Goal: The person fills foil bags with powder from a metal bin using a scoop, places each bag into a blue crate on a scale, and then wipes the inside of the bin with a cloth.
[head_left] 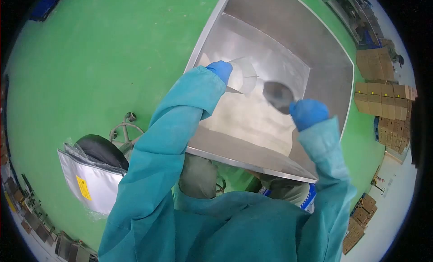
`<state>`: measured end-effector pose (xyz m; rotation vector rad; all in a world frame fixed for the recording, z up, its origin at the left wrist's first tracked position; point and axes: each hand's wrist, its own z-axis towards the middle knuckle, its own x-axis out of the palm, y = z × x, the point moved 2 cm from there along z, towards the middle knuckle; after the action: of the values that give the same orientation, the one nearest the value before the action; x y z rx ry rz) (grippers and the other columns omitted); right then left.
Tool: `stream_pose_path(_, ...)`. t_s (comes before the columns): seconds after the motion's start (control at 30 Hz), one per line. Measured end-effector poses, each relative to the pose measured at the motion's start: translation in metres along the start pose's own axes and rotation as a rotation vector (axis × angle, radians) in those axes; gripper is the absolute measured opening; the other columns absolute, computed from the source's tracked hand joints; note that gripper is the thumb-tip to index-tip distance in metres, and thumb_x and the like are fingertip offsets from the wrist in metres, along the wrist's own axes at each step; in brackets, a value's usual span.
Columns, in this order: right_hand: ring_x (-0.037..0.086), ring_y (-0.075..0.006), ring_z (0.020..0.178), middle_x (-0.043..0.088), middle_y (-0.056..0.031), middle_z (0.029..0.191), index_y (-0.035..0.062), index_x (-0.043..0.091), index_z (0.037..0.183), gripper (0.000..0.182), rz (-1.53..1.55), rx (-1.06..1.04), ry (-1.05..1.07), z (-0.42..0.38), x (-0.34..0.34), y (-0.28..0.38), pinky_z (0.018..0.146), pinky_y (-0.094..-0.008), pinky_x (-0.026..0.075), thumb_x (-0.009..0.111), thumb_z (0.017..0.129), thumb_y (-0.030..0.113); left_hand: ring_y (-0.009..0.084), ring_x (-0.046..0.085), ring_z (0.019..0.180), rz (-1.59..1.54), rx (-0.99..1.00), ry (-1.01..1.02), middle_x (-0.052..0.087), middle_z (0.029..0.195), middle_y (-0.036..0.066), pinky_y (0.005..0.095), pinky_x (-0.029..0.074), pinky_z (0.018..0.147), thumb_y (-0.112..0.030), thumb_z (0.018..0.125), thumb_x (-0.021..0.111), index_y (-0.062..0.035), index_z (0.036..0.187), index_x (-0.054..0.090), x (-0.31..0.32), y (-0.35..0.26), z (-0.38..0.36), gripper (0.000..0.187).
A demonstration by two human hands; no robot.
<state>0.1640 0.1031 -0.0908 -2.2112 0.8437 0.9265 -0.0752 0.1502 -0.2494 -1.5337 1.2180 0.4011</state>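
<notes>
Head view, looking down: a person in teal sleeves works over a deep metal bin [216, 23] on a green floor [103, 72]. White powder [248, 122] covers much of the bin's bottom, reaching the near wall. The left hand [219, 71], gloved in blue, is just inside the bin's left edge, closed around a translucent container [247, 74]; whether it is a bag or a cup is unclear. The blue-gloved right hand [310, 114], toward the bin's right edge, grips a metal scoop [278, 96], blurred, its bowl above the powder and near the container. Outside the bin's left edge, a silver bag [101, 183] with a yellow label stands against a black seat [103, 150].
</notes>
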Motion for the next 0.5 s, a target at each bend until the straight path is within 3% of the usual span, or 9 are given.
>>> stream_pose_path(0.13,0.063,-0.0317,0.087,0.066,-0.0126,0.091,0.0174,0.067,0.101,0.026,0.207,-0.17,0.066,0.084,0.181,0.028,0.077,-0.0418,0.051,0.053,0.08,0.012,0.0367,0.06,0.095,0.0,-0.002,-0.018,0.062,0.1,0.019,0.0443,0.049,0.081,-0.004,0.08,0.051,-0.0062,0.099,0.061,0.002,0.0,-0.002,0.021)
stream_pose_path(0.17,0.063,-0.0333,0.088,0.066,-0.0144,0.092,0.0158,0.068,0.099,0.025,0.262,-0.144,0.091,0.103,0.21,0.051,0.079,-0.0429,0.05,0.051,0.083,0.024,0.0363,0.059,0.096,0.009,0.005,-0.003,0.062,0.101,0.019,0.0439,0.048,0.082,-0.004,0.081,0.051,-0.0064,0.1,0.061,0.004,0.0,-0.002,0.022)
stream_pose_path(0.23,0.062,-0.0349,0.088,0.066,-0.0157,0.093,0.0127,0.068,0.095,0.035,0.368,-0.008,0.336,0.134,0.261,0.092,0.081,-0.0443,0.049,0.044,0.086,0.037,0.0354,0.059,0.098,0.028,0.017,0.021,0.062,0.103,0.018,0.0431,0.048,0.084,-0.003,0.081,0.051,-0.0067,0.102,0.06,0.003,-0.001,0.001,0.023)
stream_pose_path(0.33,0.062,-0.0356,0.088,0.066,-0.0159,0.095,0.011,0.068,0.095,0.046,0.502,-0.024,0.338,0.123,0.269,0.112,0.082,-0.0448,0.047,0.039,0.087,0.046,0.0341,0.057,0.102,0.017,0.024,0.184,0.06,0.108,0.017,0.0416,0.046,0.087,-0.004,0.082,0.049,-0.0069,0.104,0.059,-0.051,-0.04,-0.032,0.024)
stream_pose_path(0.43,0.062,-0.0362,0.088,0.066,-0.0157,0.093,0.0116,0.068,0.094,0.045,0.581,0.045,0.274,0.088,0.239,0.08,0.083,-0.0443,0.047,0.04,0.087,0.046,0.0339,0.056,0.104,-0.067,-0.044,0.06,0.059,0.11,0.017,0.0415,0.046,0.089,-0.006,0.084,0.048,-0.0074,0.107,0.059,-0.019,-0.017,-0.017,0.026)
stream_pose_path(0.5,0.062,-0.037,0.086,0.066,-0.0176,0.091,0.0125,0.068,0.094,0.044,0.562,0.103,0.256,0.056,0.184,0.043,0.08,-0.0449,0.048,0.042,0.087,0.047,0.0344,0.055,0.105,-0.021,-0.018,0.034,0.059,0.111,0.017,0.0414,0.045,0.09,-0.006,0.084,0.046,-0.0076,0.11,0.058,0.01,0.004,0.004,0.029)
